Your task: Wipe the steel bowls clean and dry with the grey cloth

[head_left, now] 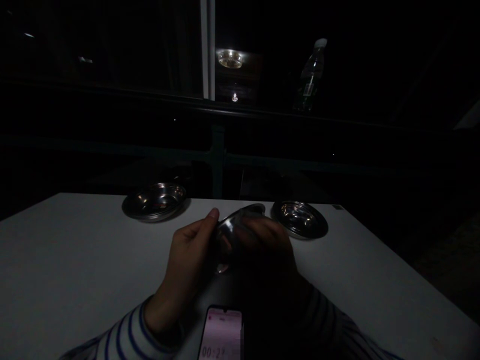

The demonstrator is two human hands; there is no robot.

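Observation:
A shiny metal bowl [229, 232] is held tilted above the table, its inside turned toward me. My left hand [189, 252] grips the bowl's left edge, thumb up along the rim and the other fingers hidden behind. Over the inner right side of the bowl lies my right hand [272, 240], its fingers bent and pressed together. Motion and darkness blur those fingers, and whatever they may hold cannot be made out. Beyond the hands, to the left, rests a stack of metal dishes [155, 202]. Another metal bowl [299, 220] stands to the right.
A phone [221, 332] with a lit timer lies on the white table [90, 270] just below the hands. Behind the table's far edge is a dark window with a pale frame [208, 50]. A clear plastic bottle [310, 80] stands on the ledge at the back right.

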